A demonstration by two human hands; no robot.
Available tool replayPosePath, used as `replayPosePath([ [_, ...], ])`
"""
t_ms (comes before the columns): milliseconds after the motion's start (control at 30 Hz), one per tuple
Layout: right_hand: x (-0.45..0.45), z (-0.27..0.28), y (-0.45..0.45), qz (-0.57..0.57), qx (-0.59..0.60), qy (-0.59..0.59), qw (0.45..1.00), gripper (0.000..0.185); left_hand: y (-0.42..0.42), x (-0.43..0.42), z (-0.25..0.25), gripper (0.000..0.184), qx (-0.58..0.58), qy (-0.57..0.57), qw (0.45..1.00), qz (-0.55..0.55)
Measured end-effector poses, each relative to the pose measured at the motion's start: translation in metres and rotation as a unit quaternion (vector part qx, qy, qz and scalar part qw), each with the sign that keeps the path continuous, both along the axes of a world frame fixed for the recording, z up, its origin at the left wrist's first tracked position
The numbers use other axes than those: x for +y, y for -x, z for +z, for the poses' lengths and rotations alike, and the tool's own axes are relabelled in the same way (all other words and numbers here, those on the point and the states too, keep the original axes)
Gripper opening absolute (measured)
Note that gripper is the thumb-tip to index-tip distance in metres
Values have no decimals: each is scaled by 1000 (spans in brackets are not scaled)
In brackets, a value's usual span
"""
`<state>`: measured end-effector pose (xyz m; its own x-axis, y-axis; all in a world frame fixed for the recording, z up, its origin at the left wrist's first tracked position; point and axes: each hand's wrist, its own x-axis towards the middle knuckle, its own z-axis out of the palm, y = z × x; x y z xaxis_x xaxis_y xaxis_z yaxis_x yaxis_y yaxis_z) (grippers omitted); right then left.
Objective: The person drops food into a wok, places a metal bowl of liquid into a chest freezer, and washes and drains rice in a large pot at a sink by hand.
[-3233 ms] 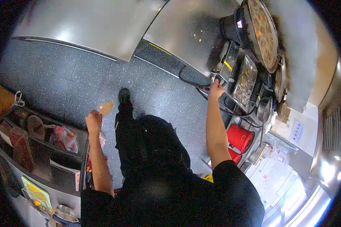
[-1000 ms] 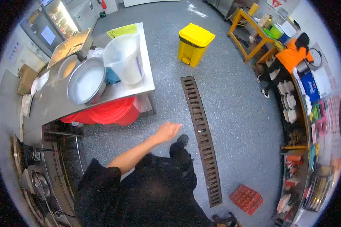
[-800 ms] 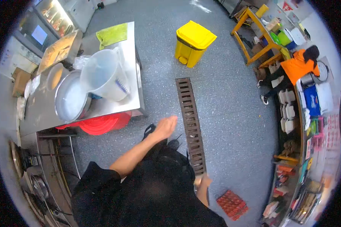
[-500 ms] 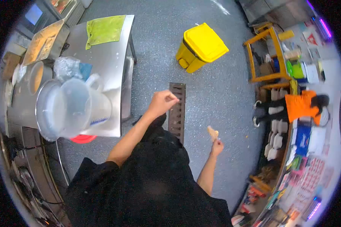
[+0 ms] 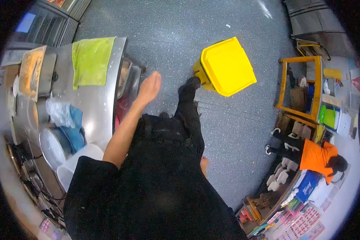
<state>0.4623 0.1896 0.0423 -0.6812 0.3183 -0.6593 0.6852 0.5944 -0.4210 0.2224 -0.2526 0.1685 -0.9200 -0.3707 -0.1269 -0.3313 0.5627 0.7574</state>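
On the far left of the yellow bin, we see the metal tray (image 5: 49, 70) with orange food remains, and nearer to us the clear plastic bag (image 5: 60, 112), the blue cloth (image 5: 75, 136) and the whitish jug (image 5: 82, 160). The green cloth (image 5: 93, 62) lies flat on the steel tabletop (image 5: 93, 106), also left of the bin. Our left hand (image 5: 150, 89) is in the air between this tabletop and the bin; its grip looks narrow, and we see nothing in it. The shoe (image 5: 193, 83) is already close beside the bin's front, but we cannot tell if it presses anything. The yellow bin (image 5: 228, 68) stands on the floor with its lid down, so the approach is done while the lid is not raised. Our right hand (image 5: 204, 164) is nearer to us than the bin, mostly hidden; we cannot tell its grip. Well right of the bin, a person in orange (image 5: 314, 156) bends beside the shelves.
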Motion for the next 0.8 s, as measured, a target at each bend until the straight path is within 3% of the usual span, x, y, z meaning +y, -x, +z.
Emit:
replayPosePath([
  [67,2,3,53,30,9,60,998,32,16,-20,-10,21,-4,27,998,-60],
  [167,11,-37,133,48,-166,57,983,31,39,-42,-10,19,-98,3,989,-107],
  [200,10,-40,166,207,-120,18,971,32,56,-48,-7,19,-136,-15,984,-116],
  [267,17,-42,221,509,-26,-61,858,35,91,-59,-8,20,-149,-7,982,-119],
  [333,15,-51,279,398,-280,-18,874,40,115,-67,-4,20,-163,-23,981,-104],
  [400,-35,17,348,293,-135,-214,922,40,159,-80,6,22,-150,-42,985,-74],
  [467,-50,26,410,278,-119,-232,925,41,190,-98,5,21,-151,-65,985,-52],
  [533,-76,28,470,253,-17,-235,938,38,228,-126,-7,21,-132,-76,987,-59],
  [600,-117,34,528,211,133,-116,961,35,265,-161,-19,20,-113,-100,987,-55],
  [700,-164,-5,595,243,242,-114,932,32,315,-238,-29,22,-72,-109,991,-23],
  [800,-223,-38,682,387,68,-49,918,31,331,-316,-32,24,-6,-82,993,89],
])
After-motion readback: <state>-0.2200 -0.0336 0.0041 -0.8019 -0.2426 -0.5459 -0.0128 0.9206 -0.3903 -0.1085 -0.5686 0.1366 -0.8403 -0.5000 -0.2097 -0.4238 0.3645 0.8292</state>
